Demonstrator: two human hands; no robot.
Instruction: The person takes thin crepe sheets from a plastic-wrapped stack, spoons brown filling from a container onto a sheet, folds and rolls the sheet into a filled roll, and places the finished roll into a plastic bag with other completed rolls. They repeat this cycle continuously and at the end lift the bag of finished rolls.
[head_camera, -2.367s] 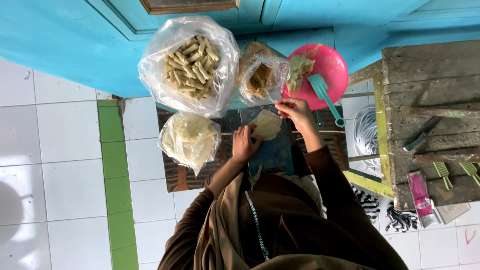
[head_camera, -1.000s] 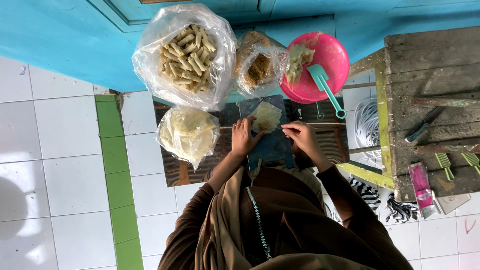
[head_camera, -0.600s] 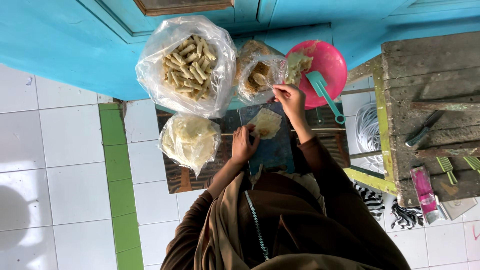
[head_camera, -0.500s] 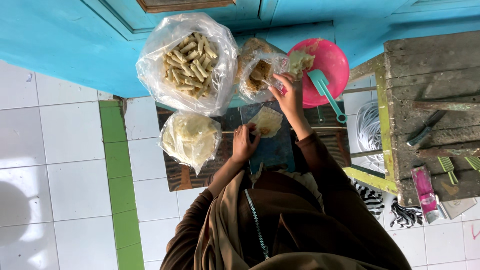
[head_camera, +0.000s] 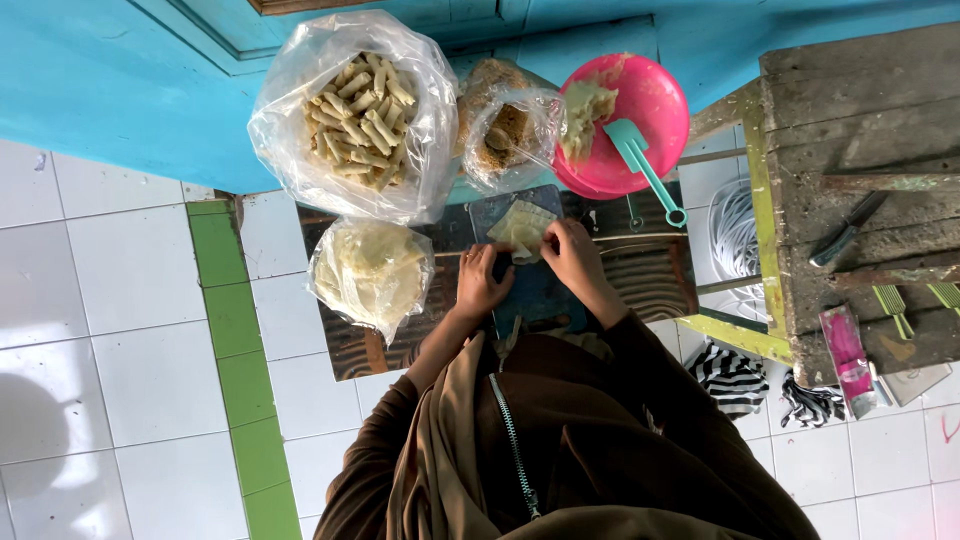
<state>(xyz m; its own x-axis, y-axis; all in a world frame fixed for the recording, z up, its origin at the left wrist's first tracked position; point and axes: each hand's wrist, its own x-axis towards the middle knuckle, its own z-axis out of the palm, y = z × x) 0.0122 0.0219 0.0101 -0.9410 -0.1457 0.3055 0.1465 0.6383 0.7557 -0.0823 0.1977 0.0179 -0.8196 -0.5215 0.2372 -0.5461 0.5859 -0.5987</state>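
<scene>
We look straight down on a person in brown clothing working at a low surface by a blue wall. Both hands meet on a pale yellow wrapper sheet (head_camera: 522, 230) that lies on a dark cutting board (head_camera: 535, 290), just in front of the body. The left hand (head_camera: 483, 282) rests at the sheet's left edge with its fingers curled down onto it, and the right hand (head_camera: 573, 258) presses on the right edge, fingers bent over the fold; how tightly either one pinches the sheet we cannot tell. To the left of the board, near the left hand, a clear bag of flat wrappers (head_camera: 368, 275) sits on the dark mat. Farther away, against the wall, we see a large clear bag of finished rolls (head_camera: 355, 115), packed in a loose heap. Right of it stands a smaller bag of brown crumbs (head_camera: 505, 135). Further right sits a pink bowl (head_camera: 650, 100) with a lump of pale filling at its left side and a teal spatula (head_camera: 645, 165) lying across its rim. On the far right, well apart from the hands, a weathered wooden bench (head_camera: 860, 130) holds a knife (head_camera: 845, 230).
</scene>
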